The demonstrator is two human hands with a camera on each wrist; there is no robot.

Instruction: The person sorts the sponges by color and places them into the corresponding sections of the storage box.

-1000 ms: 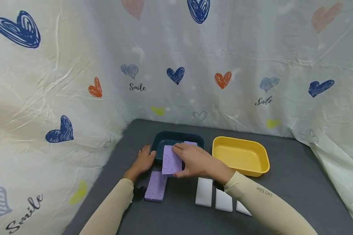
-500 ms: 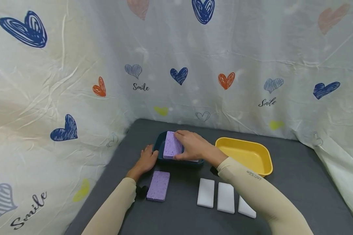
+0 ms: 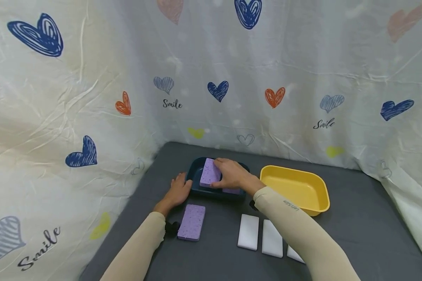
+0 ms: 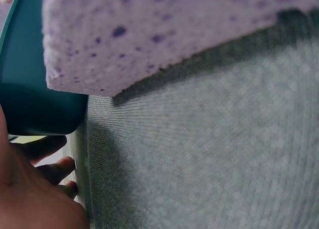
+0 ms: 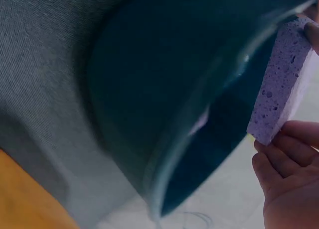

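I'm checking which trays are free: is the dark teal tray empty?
Not empty: a purple sponge shows inside the tray, partly hidden by the right hand.

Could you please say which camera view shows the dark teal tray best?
The head view: most of the dark teal tray is visible, though the right hand covers part. The left wrist view shows only some outer wall; the right wrist view, a cropped close-up of wall and rim.
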